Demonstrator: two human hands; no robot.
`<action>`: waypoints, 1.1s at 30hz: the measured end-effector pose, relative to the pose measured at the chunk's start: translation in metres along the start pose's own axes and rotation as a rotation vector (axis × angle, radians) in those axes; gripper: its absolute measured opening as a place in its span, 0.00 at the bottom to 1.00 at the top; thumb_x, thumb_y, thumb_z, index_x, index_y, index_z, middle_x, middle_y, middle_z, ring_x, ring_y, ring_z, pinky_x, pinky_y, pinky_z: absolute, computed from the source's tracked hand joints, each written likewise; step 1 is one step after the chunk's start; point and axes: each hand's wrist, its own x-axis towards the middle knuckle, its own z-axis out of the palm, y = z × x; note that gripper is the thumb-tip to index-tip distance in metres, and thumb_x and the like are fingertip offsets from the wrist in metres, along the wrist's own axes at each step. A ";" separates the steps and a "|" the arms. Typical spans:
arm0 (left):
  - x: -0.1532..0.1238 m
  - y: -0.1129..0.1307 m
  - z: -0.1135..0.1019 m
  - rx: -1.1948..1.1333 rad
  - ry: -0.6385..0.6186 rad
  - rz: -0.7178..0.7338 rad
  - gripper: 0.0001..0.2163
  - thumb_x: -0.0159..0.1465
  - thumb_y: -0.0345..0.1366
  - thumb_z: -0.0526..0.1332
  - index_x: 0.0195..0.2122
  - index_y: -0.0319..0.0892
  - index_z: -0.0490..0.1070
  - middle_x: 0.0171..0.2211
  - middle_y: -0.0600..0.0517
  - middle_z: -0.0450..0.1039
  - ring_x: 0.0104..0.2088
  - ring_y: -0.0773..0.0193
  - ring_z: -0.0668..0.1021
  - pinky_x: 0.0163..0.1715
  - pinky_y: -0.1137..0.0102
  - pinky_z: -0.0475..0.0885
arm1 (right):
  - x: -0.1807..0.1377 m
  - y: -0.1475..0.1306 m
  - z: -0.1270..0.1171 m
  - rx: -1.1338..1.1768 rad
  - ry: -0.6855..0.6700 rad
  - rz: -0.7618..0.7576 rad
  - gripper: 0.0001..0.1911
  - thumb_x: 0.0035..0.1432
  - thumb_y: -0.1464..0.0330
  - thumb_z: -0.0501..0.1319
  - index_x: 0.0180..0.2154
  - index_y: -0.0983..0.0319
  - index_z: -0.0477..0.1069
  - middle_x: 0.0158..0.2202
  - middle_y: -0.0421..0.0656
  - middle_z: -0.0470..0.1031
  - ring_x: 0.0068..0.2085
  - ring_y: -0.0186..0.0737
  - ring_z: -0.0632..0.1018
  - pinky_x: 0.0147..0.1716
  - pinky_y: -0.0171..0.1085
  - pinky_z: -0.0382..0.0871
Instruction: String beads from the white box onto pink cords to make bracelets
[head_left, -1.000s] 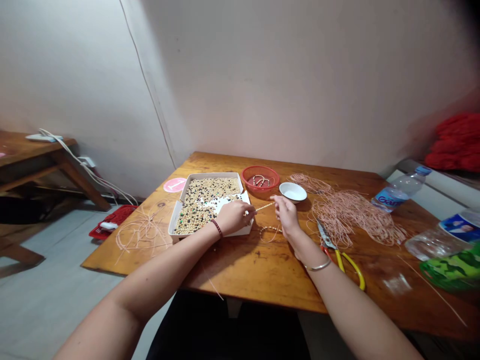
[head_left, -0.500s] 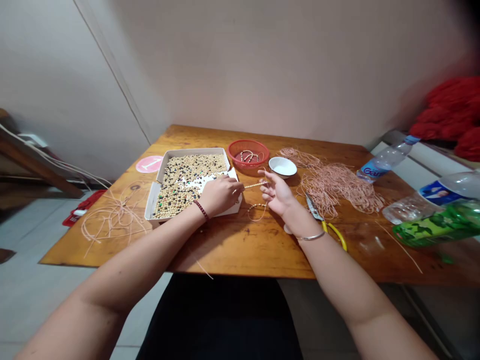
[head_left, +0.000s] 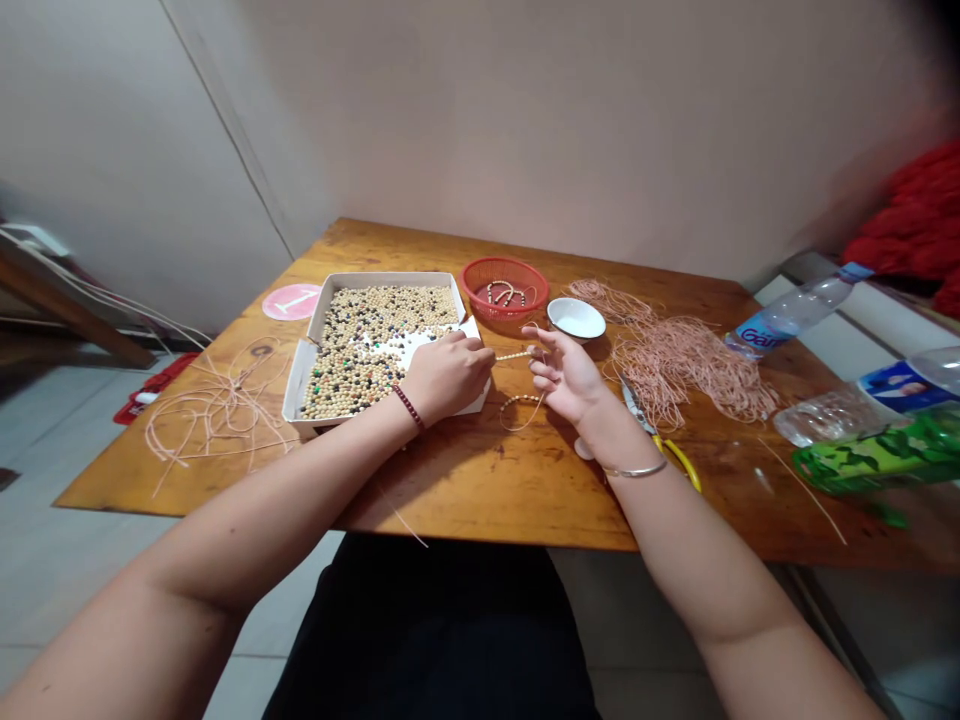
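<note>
A string of small pale beads [head_left: 513, 356] stretches between my two hands. My left hand [head_left: 451, 372] is closed at the string's left end, over the right edge of a shallow white box [head_left: 295, 385]. Loose beads [head_left: 375, 320], mostly tan with some black and green, fill much of that box. My right hand [head_left: 566, 378] pinches the string's other end between thumb and fingers, palm turned up. From it a loop of cord with more beads [head_left: 517, 402] hangs down by the tabletop.
Behind stand a red basket [head_left: 504, 262] with beaded strings and a white bowl [head_left: 576, 318]. Pink cord [head_left: 697, 365] lies heaped to the right, beside yellow-handled scissors [head_left: 681, 462] and plastic bottles [head_left: 885, 445]. Another cord tangle [head_left: 217, 415] and a round pink sign [head_left: 291, 302] are left.
The camera view has shifted slightly. Both hands keep their grip on the bead string, and the span of beads between them looks a little shorter.
</note>
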 end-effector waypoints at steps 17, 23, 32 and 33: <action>0.000 -0.007 -0.001 0.079 0.001 0.000 0.10 0.62 0.32 0.53 0.28 0.40 0.72 0.28 0.47 0.73 0.32 0.60 0.71 0.26 0.69 0.59 | 0.003 -0.007 -0.008 0.113 0.087 -0.083 0.04 0.50 0.68 0.56 0.30 0.60 0.68 0.25 0.35 0.69 0.15 0.24 0.48 0.12 0.30 0.38; 0.000 -0.012 -0.001 0.071 0.023 -0.013 0.12 0.63 0.32 0.51 0.29 0.41 0.73 0.28 0.46 0.74 0.33 0.59 0.71 0.27 0.68 0.61 | 0.005 -0.008 -0.008 0.106 0.061 -0.178 0.04 0.54 0.66 0.56 0.30 0.59 0.63 0.24 0.33 0.66 0.16 0.26 0.46 0.13 0.31 0.40; 0.007 -0.034 -0.002 -0.143 0.009 -0.077 0.10 0.63 0.35 0.53 0.33 0.44 0.74 0.32 0.50 0.75 0.34 0.61 0.73 0.30 0.69 0.62 | 0.017 0.001 -0.010 -0.278 0.107 -0.361 0.08 0.53 0.62 0.58 0.33 0.58 0.62 0.20 0.31 0.56 0.17 0.27 0.52 0.15 0.30 0.45; 0.007 -0.036 -0.002 -0.167 0.004 -0.084 0.10 0.63 0.36 0.53 0.34 0.44 0.74 0.33 0.50 0.76 0.34 0.61 0.74 0.31 0.69 0.63 | 0.019 0.004 -0.011 -0.398 0.104 -0.403 0.08 0.53 0.62 0.57 0.34 0.59 0.64 0.22 0.32 0.59 0.19 0.28 0.56 0.17 0.30 0.49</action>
